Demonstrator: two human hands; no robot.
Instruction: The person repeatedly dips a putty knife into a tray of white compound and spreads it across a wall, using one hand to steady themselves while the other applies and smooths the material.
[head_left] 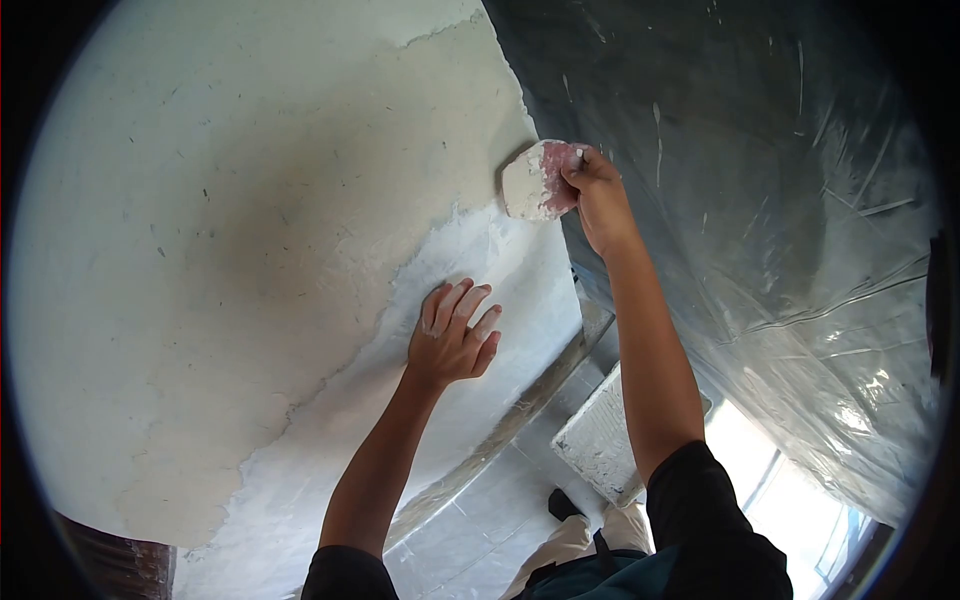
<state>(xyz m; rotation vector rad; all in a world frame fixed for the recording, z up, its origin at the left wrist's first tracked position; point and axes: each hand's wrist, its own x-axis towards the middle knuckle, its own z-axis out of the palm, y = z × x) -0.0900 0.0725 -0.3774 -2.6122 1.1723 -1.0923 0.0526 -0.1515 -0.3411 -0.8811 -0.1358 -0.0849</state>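
A red scraper (557, 170), its left part coated in whitish paste, is gripped in my right hand (597, 190) and lies against the wall near its right edge. My left hand (455, 330) rests on the wall lower down and to the left, fingers apart, with white smears on the fingers. The wall (300, 180) has a beige coated area above and to the left, and a whiter area below with a ragged border between them. My left hand is beside that border and holds nothing.
Dark, shiny plastic sheeting (740, 170) with white streaks hangs along the right. A white, paste-stained tray (600, 440) stands on the grey tiled floor (470, 520) below, close to my legs. A dark brown ribbed object (115, 560) shows at the lower left.
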